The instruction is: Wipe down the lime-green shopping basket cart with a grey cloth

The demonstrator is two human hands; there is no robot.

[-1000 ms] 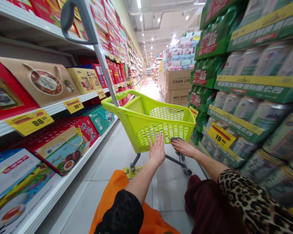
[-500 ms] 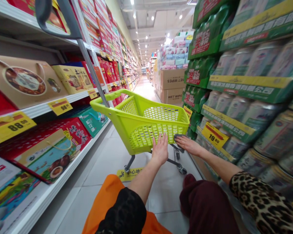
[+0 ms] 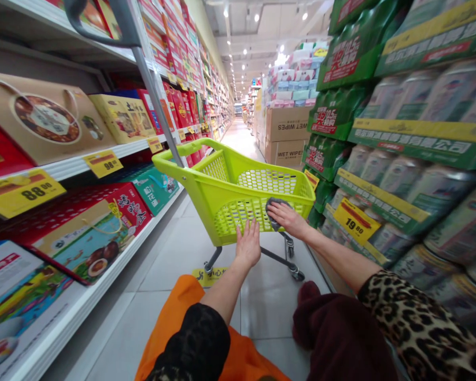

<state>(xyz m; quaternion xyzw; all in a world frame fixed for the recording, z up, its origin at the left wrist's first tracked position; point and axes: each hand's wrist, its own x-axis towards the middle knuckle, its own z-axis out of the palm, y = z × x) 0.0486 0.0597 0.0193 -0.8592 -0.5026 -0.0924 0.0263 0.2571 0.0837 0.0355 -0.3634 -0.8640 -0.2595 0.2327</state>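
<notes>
A lime-green plastic shopping basket [image 3: 238, 225] on small wheels stands in front of me, with a grey metal pull pole [image 3: 154, 100] rising to a dark grip [image 3: 103, 32] at the top left. My left hand [image 3: 248, 243] rests flat against the basket's mesh rear wall, fingers apart. My right hand [image 3: 287, 219] presses a grey cloth [image 3: 275, 210] onto the same wall, near the upper rim. A black sleeve covers my left upper arm, and a leopard-print sleeve [image 3: 412, 323] covers my right.
Shelves of boxed gift packs with yellow price tags [image 3: 21, 193] line the left. Stacked green-wrapped cases of cans [image 3: 416, 132] rise on the right. Cartons marked wet wipes [image 3: 283, 135] stand ahead beside the tiled aisle floor [image 3: 170, 296]. Orange and maroon fabric fill the bottom.
My right hand and the grey cloth have slid left and up across the basket's rear wall. My left hand has shifted slightly left and down.
</notes>
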